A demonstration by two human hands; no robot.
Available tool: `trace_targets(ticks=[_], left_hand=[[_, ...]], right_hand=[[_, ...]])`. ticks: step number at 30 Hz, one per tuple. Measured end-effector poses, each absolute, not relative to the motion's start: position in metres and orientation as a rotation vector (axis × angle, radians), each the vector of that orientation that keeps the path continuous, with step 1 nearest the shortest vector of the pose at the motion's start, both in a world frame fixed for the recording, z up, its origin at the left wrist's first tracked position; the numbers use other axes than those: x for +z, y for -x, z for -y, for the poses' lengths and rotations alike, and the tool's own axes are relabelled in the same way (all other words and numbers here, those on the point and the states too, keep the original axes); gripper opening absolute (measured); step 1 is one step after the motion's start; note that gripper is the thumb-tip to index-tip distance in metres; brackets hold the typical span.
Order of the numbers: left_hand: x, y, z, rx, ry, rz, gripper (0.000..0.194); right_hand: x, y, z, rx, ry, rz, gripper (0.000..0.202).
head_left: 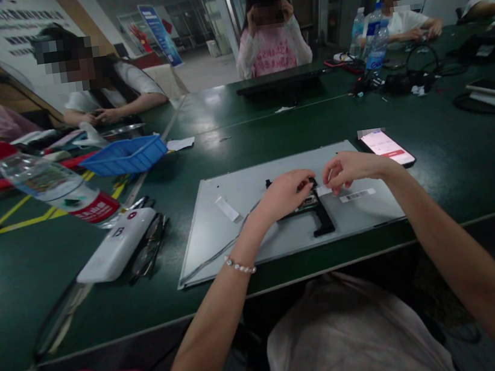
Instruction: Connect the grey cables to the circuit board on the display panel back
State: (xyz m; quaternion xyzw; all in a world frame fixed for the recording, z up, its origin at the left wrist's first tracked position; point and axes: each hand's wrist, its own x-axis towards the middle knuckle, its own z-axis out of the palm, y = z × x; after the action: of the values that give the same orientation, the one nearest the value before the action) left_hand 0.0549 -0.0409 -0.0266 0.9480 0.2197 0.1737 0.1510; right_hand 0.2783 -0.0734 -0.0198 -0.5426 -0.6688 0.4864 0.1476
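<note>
A flat grey panel [207, 227], like the back of a display, lies on the table in front of me. On it rests a black bracket [324, 219] with a circuit board [308, 203] partly under my fingers. My left hand [288, 192] is closed with curled fingers on the bracket's upper end. Just to its right, my right hand [346, 170] has its fingers bent together near a small white strip [323, 190]; what they pinch, if anything, is hidden. A grey cable [215, 255] runs from the board toward the panel's lower left corner.
Left of the panel are a white power bank [116, 246], glasses [150, 247], a tilted water bottle [63, 188] and a blue tray [127, 157]. A lit phone [387, 147] lies at the panel's upper right. Several people sit around the green table [439, 184].
</note>
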Motion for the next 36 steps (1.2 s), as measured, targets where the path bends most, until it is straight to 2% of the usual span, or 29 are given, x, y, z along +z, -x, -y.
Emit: trace_targets(ticks=[14,19,30,36], left_hand=[[-0.025,-0.055,0.047,0.398,-2.83,-0.378,0.024],[-0.025,-0.056,0.047,0.356,-2.849,-0.374,0.025],[-0.027,-0.059,0.046,0.381,-2.834,-0.324,0.027],[-0.029,-0.061,0.047,0.389,-2.823,-0.336,0.024]], right_hand=[[-0.034,-0.271,0.067,1.456,1.499,1.953,0.022],[-0.033,-0.273,0.068,1.36,1.523,2.108,0.027],[-0.027,-0.27,0.067,1.132,1.529,2.314,0.023],[-0.024,-0.274,0.07,1.081,1.429,2.366,0.03]])
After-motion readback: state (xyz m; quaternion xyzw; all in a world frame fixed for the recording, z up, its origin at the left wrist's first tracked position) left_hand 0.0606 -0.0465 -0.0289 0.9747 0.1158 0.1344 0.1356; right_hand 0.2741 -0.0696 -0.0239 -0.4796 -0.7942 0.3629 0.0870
